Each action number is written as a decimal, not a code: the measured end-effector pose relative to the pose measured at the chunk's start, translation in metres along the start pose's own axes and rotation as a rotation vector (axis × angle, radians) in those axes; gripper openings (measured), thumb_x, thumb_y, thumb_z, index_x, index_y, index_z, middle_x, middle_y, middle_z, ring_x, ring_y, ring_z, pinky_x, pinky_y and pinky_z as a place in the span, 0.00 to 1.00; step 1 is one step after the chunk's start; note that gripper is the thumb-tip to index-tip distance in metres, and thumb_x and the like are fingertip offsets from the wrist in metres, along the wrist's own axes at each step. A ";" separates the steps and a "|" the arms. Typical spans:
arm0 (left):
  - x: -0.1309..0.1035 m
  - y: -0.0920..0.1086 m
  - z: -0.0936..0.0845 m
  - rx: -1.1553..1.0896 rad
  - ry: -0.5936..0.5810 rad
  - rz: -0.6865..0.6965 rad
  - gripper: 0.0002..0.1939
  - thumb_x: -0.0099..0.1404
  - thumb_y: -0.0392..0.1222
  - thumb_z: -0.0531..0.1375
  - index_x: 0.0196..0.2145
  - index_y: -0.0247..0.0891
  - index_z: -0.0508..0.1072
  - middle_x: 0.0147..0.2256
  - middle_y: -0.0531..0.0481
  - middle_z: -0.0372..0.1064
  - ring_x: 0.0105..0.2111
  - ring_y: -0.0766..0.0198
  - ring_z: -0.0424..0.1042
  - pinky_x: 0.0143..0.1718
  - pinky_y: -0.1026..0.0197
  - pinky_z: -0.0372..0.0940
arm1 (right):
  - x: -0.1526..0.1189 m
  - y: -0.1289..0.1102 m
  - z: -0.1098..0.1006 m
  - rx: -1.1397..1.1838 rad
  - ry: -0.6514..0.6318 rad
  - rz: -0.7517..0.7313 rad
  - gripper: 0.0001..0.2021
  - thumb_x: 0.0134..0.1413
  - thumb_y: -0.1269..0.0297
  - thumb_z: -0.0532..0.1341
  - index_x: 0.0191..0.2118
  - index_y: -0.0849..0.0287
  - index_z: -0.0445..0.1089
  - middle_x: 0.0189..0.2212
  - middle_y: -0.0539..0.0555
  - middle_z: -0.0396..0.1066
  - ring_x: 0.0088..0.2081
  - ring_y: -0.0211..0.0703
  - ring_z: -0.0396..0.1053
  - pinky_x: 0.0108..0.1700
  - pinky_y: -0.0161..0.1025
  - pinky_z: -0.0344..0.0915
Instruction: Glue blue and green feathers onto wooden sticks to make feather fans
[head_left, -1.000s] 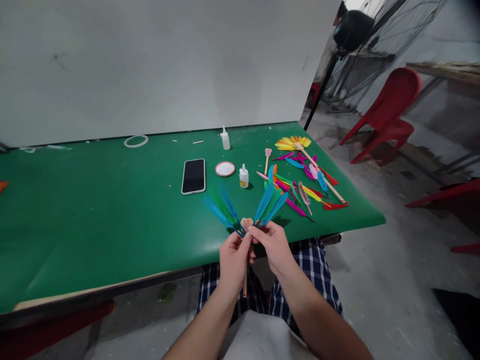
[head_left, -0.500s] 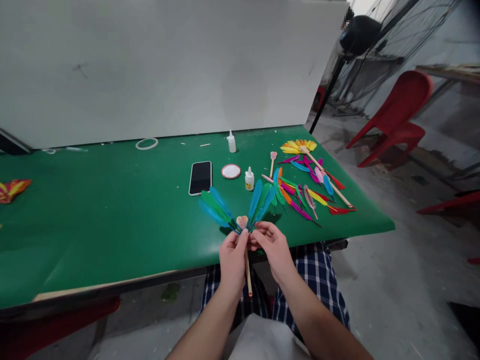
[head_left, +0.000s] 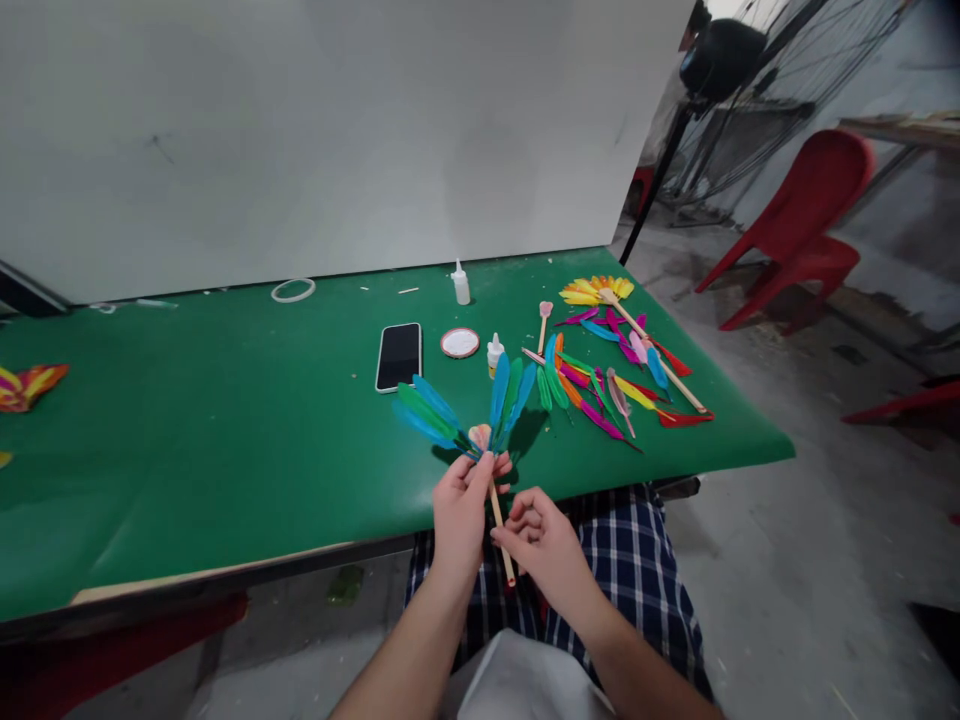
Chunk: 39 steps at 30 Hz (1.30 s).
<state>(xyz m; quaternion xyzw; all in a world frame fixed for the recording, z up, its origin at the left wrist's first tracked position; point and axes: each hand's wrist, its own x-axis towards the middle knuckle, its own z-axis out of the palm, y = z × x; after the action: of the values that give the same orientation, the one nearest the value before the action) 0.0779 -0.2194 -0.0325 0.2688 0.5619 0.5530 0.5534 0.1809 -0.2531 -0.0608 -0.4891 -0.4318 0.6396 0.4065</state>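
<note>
My left hand (head_left: 461,510) is closed around the neck of a wooden stick (head_left: 499,528) with a pale pinkish, heart-like head (head_left: 479,436). Blue and green feathers (head_left: 510,400) fan out from both sides of that head. The fingers cover the feather bases. Lower along the stick is my right hand (head_left: 546,545), its fingers loosely curled and apart, with the thumb tip at the stick's side; whether it touches is unclear. Just beyond the feathers stands a small white glue bottle (head_left: 495,352), partly hidden by them.
Loose colourful feathers (head_left: 600,400), a smaller heart-topped stick (head_left: 544,325) and a yellow feather fan (head_left: 596,291) lie on the green tabletop (head_left: 225,430) to the right. Beyond are a phone (head_left: 399,357), a round white lid-like disc (head_left: 460,343) and another white bottle (head_left: 460,284).
My right hand has left the feather bases and come down beside the lower stick. My left hand keeps its hold, and the feathered stick has shifted and tilted slightly left at the top.
</note>
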 end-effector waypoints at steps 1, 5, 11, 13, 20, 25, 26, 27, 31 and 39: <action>0.001 0.002 -0.003 0.044 -0.047 -0.021 0.16 0.53 0.49 0.61 0.34 0.33 0.72 0.33 0.45 0.74 0.34 0.61 0.73 0.29 0.65 0.67 | 0.001 -0.001 -0.003 0.011 0.006 0.011 0.13 0.41 0.61 0.63 0.28 0.57 0.57 0.19 0.43 0.61 0.19 0.29 0.58 0.18 0.27 0.56; 0.008 0.010 -0.026 0.230 -0.101 -0.066 0.19 0.51 0.51 0.62 0.35 0.32 0.74 0.28 0.44 0.74 0.27 0.63 0.73 0.25 0.66 0.66 | 0.005 -0.004 -0.016 0.022 0.014 0.072 0.14 0.41 0.59 0.63 0.29 0.57 0.56 0.19 0.42 0.61 0.17 0.29 0.59 0.14 0.26 0.54; 0.021 0.020 -0.056 0.302 0.040 0.037 0.20 0.52 0.52 0.60 0.34 0.31 0.74 0.28 0.43 0.73 0.25 0.65 0.72 0.26 0.66 0.66 | 0.010 -0.007 -0.026 -0.051 -0.026 0.132 0.15 0.42 0.56 0.61 0.31 0.56 0.55 0.20 0.42 0.63 0.13 0.29 0.58 0.09 0.25 0.51; 0.027 0.024 -0.060 0.324 0.062 0.071 0.20 0.52 0.52 0.60 0.33 0.31 0.74 0.28 0.44 0.73 0.25 0.65 0.71 0.26 0.65 0.66 | 0.010 -0.007 -0.026 -0.078 -0.021 0.134 0.14 0.42 0.56 0.61 0.31 0.56 0.56 0.20 0.42 0.63 0.13 0.30 0.58 0.09 0.25 0.51; 0.042 0.032 -0.053 0.490 0.009 0.197 0.15 0.56 0.50 0.58 0.32 0.34 0.74 0.27 0.46 0.73 0.26 0.63 0.72 0.30 0.64 0.67 | 0.010 -0.014 -0.028 -0.356 0.053 -0.056 0.07 0.47 0.60 0.58 0.27 0.58 0.63 0.18 0.45 0.61 0.16 0.30 0.58 0.16 0.28 0.53; 0.034 0.025 -0.038 0.786 -0.314 0.557 0.11 0.60 0.43 0.54 0.37 0.40 0.74 0.36 0.46 0.74 0.37 0.60 0.72 0.41 0.60 0.66 | 0.011 -0.020 -0.034 -0.528 0.054 -0.188 0.06 0.50 0.62 0.56 0.27 0.57 0.67 0.20 0.47 0.64 0.20 0.31 0.58 0.24 0.31 0.56; 0.031 0.022 -0.036 0.847 -0.431 0.669 0.11 0.61 0.40 0.54 0.39 0.40 0.74 0.39 0.46 0.72 0.41 0.60 0.70 0.44 0.58 0.65 | 0.011 -0.022 -0.036 -0.553 0.044 -0.198 0.07 0.50 0.62 0.56 0.28 0.57 0.68 0.20 0.47 0.64 0.20 0.32 0.58 0.24 0.31 0.55; 0.029 0.019 -0.035 0.899 -0.535 0.769 0.12 0.61 0.38 0.53 0.41 0.41 0.73 0.43 0.46 0.71 0.44 0.60 0.68 0.47 0.56 0.63 | 0.011 -0.025 -0.039 -0.581 0.028 -0.208 0.07 0.50 0.62 0.56 0.28 0.56 0.68 0.21 0.47 0.65 0.21 0.32 0.58 0.24 0.31 0.55; 0.023 0.007 -0.038 1.061 -0.775 1.013 0.17 0.62 0.32 0.51 0.47 0.38 0.68 0.51 0.42 0.63 0.52 0.58 0.60 0.51 0.51 0.61 | 0.013 -0.035 -0.050 -0.677 -0.034 -0.250 0.10 0.52 0.59 0.55 0.27 0.56 0.70 0.20 0.47 0.66 0.22 0.34 0.59 0.26 0.31 0.55; 0.015 -0.003 -0.036 1.157 -0.855 1.140 0.17 0.61 0.30 0.50 0.48 0.34 0.66 0.50 0.38 0.63 0.55 0.55 0.57 0.50 0.50 0.62 | 0.058 -0.051 -0.068 -1.239 0.381 -0.301 0.11 0.54 0.61 0.52 0.38 0.56 0.70 0.30 0.52 0.71 0.31 0.38 0.67 0.31 0.33 0.56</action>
<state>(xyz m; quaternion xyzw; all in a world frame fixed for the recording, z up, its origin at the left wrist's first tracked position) 0.0419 -0.2185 -0.0481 0.9221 0.2809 0.2281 0.1370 0.2412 -0.1727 -0.0386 -0.6712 -0.7038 0.1117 0.2043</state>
